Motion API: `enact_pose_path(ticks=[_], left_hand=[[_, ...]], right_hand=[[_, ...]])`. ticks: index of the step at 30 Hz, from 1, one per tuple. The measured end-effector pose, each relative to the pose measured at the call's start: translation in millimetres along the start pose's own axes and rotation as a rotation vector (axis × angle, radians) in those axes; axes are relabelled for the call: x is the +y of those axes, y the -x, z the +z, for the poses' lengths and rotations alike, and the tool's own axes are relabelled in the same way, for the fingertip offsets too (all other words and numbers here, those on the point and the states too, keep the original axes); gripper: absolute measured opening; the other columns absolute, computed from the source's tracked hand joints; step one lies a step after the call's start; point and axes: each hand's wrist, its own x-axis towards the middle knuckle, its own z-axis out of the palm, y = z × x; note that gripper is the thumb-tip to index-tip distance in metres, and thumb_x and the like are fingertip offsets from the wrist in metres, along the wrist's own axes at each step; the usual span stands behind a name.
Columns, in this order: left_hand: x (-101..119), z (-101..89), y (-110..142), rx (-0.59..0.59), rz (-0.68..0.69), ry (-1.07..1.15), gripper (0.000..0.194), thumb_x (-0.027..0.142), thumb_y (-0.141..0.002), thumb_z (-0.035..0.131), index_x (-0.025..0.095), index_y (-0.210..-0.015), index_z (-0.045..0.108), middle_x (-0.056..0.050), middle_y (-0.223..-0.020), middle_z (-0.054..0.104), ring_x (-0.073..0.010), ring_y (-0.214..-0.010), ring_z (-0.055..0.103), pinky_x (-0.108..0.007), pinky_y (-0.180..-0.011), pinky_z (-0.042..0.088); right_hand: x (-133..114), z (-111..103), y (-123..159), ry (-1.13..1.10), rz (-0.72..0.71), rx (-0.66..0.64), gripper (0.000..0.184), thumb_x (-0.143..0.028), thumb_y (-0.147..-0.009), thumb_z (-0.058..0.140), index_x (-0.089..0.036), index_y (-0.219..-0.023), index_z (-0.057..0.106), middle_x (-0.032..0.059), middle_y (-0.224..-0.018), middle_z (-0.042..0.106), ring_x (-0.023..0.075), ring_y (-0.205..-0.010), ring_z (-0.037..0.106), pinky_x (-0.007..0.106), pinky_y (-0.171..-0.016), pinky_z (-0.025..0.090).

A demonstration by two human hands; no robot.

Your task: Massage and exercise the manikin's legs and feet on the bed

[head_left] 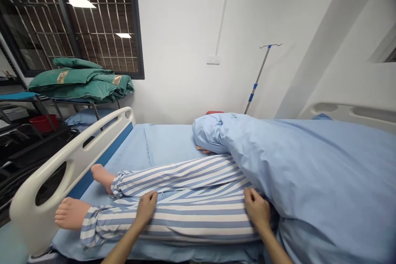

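A patient manikin point(173, 202) in blue-and-white striped pyjamas lies on the bed, its bare feet pointing left and its legs lying across my view. My left hand point(146, 208) rests on the near shin of the striped trouser leg point(170, 225), and nothing is held in it. My right hand point(258, 209) lies on the same leg higher up, right by the edge of a light blue blanket point(309, 165). That blanket covers the upper body. A manikin hand point(204, 149) shows beneath its folded edge.
A white bed footboard point(40, 198) stands at the left, with a white side rail point(349, 113) at the far right. Behind the bed are an IV pole point(258, 78) and a barred window point(71, 24). Folded green cloths point(77, 82) and a red basin point(43, 123) sit on racks.
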Motion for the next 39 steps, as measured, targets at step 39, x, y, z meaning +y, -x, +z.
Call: enact_pose_path(ticks=[39], left_hand=[[-90,-108.9,11,-0.106,-0.112,-0.476,0.035,0.02,-0.084,0.029,0.015,-0.094,0.062,-0.013,-0.089,0.067,-0.023,-0.08,0.062,-0.031,-0.068,0.042]], right_hand=[[-381,160,218,-0.767,-0.433,-0.544,0.025,-0.033,-0.084,0.041,-0.02,-0.063,0.039,-0.0052,-0.055,0.041,0.0102,-0.053,0.04,0.022,-0.053,0.029]])
